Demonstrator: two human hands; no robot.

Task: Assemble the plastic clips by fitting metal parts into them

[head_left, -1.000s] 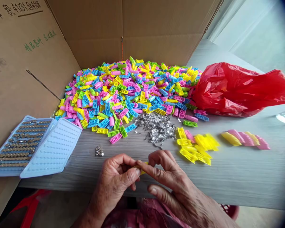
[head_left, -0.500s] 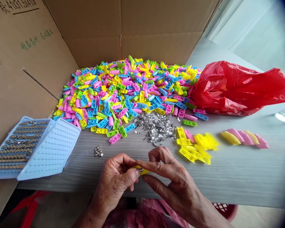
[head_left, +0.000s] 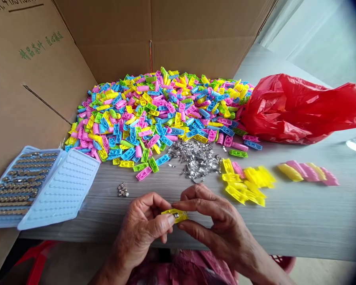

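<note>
My left hand (head_left: 145,227) pinches the left end of a small yellow plastic casing (head_left: 182,216) between thumb and fingers, low over the table's front part. Its hollow side faces up, and small silvery round cells (head_left: 176,215) sit inside near my left thumb. At the casing's right end is my right hand (head_left: 216,221), index finger along the far edge and thumb at the near corner. Beyond my hands lies a heap of thin shiny metal pieces (head_left: 195,158). A little cluster of button cells (head_left: 122,189) rests left of them.
A large pile of coloured plastic casings (head_left: 154,114) leans against cardboard (head_left: 192,39). Light-blue trays (head_left: 59,190) with rows of button cells stand left. Yellow casings (head_left: 246,186), a pink-and-yellow row (head_left: 310,173) and a red plastic bag (head_left: 299,111) lie right.
The yellow casing has turned so its hollow inside and the cells show more clearly. My right fingers have shifted slightly, uncovering more of it. The view has moved a little.
</note>
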